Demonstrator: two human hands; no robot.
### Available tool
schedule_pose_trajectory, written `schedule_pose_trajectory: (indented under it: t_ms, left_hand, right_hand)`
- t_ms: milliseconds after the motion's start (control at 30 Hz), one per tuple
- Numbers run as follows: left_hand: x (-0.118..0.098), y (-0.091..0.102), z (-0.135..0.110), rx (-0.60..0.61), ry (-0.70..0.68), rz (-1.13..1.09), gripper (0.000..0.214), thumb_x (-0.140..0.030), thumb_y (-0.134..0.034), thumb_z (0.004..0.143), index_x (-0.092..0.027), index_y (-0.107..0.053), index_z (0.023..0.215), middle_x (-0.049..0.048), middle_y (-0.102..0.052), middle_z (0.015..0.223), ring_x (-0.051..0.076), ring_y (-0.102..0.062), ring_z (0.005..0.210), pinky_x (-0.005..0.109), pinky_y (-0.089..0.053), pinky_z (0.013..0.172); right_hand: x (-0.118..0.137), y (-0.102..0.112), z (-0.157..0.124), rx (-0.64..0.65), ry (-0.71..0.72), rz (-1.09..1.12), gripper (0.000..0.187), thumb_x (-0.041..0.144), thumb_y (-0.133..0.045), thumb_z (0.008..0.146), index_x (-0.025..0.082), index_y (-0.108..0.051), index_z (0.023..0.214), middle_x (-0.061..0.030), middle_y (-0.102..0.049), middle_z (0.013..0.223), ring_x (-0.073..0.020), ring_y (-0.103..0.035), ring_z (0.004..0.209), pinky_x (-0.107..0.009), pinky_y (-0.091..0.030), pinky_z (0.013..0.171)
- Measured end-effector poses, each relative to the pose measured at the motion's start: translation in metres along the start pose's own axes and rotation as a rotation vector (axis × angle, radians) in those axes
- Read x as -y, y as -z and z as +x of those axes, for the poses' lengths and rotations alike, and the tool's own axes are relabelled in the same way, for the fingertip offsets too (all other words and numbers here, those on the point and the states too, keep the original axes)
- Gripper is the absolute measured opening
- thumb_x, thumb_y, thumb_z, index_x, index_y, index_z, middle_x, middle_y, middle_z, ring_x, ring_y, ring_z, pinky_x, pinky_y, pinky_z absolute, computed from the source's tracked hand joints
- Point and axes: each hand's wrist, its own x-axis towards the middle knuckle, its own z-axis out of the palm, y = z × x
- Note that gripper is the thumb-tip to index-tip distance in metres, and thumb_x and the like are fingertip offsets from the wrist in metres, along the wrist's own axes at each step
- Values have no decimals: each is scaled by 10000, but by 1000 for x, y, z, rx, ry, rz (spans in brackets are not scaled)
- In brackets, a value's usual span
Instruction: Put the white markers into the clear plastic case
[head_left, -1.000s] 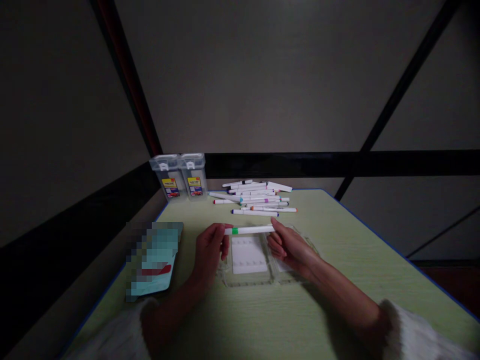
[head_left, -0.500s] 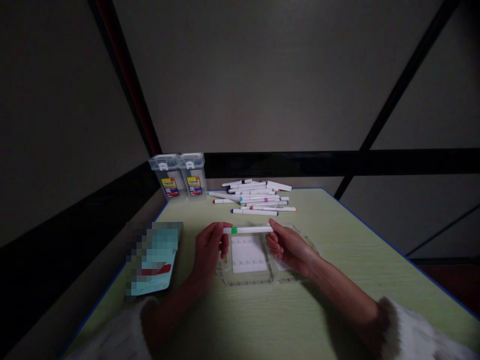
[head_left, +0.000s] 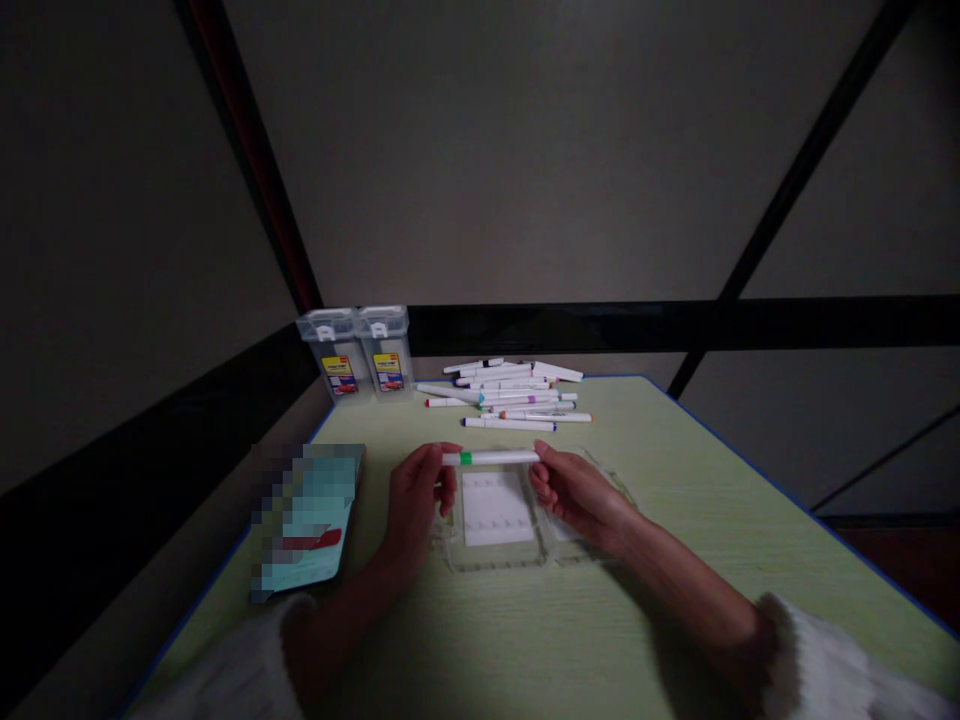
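head view, lower centre of the frame: the left hand (head_left: 415,500) and the right hand (head_left: 574,492) hold one white marker with a green band (head_left: 489,458) between them, level and crosswise. the left fingertips (head_left: 442,452) pinch its left end, close to the green band; the right fingertips (head_left: 541,456) pinch its right end. both grips are narrow, closed on the pen.

the marker hangs just above the far edge of a clear plastic open case (head_left: 495,555), which lies flat on the pale green table with a blue edge (head_left: 675,470); a white insert sheet (head_left: 493,508) shows inside it. the right hand lies over the case's right half.

further up, at the centre of the frame, a loose pile of white markers with coloured caps (head_left: 514,392) lies on the table, well apart from the hands. left of the pile two clear upright boxes with yellow labels (head_left: 358,352) stand side by side, touching. a blurred teal object (head_left: 309,515) lies at the lower left, near the left hand. white sleeves (head_left: 825,665) show at the bottom corners.
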Motion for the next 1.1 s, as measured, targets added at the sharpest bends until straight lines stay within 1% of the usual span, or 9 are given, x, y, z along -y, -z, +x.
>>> schedule_pose_trajectory:
  t_ms: [100,233,367,433,567,633,700,867,1100]
  left_hand:
    - [1,1,1,2,1,-30,254,-366,-531,718,-126,-599,758,-66,-431,440,41,-364,349,157,-259,328]
    - [1,1,1,1,17,-41,269,-369,-533,716,-114,-601,770,-64,-436,443,40,-359,352,161,-260,334]
    - [-1,-1,0,-8,36,-18,289,-388,-536,708,-110,-600,759,-66,-426,435,35,-355,346,153,-248,331]
    - [-2,-2,-1,-12,40,-8,293,-391,-540,702,-110,-604,756,-67,-420,431,33,-352,345,148,-243,328]
    - [-3,-4,-2,-14,37,4,301,-402,-552,692,-110,-610,742,-70,-410,427,29,-343,343,144,-241,326]
    - [-3,-4,-2,-10,28,5,308,-408,-562,683,-109,-611,736,-70,-409,423,31,-340,340,147,-243,323]
    - [-2,-4,-2,-4,14,7,311,-412,-573,675,-109,-613,733,-70,-410,419,33,-338,337,151,-243,319]
    - [-2,-2,-2,-3,2,12,314,-416,-568,680,-112,-617,745,-68,-417,423,37,-348,346,154,-259,327]
    - [-3,-1,-2,-13,22,12,323,-414,-550,692,-108,-617,766,-67,-410,428,36,-348,350,152,-254,333]
  right_hand:
    - [1,-1,-1,3,20,-15,362,422,-678,593,140,-481,482,35,-472,414,-32,-344,357,-193,-224,384]
    - [2,-3,0,-11,65,-53,317,381,-651,632,133,-510,495,16,-510,442,-39,-367,367,-202,-247,398]
    - [2,-3,0,-18,78,-59,337,389,-601,677,142,-491,476,17,-487,410,-48,-378,366,-207,-252,402]
    - [2,-2,0,3,75,-34,364,419,-588,685,154,-464,470,38,-440,372,-44,-344,342,-204,-224,385]
    - [2,0,-1,65,46,36,460,497,-550,699,172,-377,423,72,-325,296,-31,-224,292,-205,-145,355]
    - [2,1,0,74,24,48,501,525,-530,704,177,-336,400,79,-285,274,-28,-178,281,-209,-121,348]
    - [2,1,0,66,17,48,508,524,-531,706,179,-321,398,83,-266,270,-29,-160,281,-212,-112,345]
    - [2,1,0,37,29,19,448,471,-570,695,173,-374,424,72,-322,301,-32,-210,307,-212,-142,359]
    - [1,0,-1,-13,82,-64,421,505,-631,604,158,-444,456,60,-381,347,-32,-280,326,-208,-168,378]
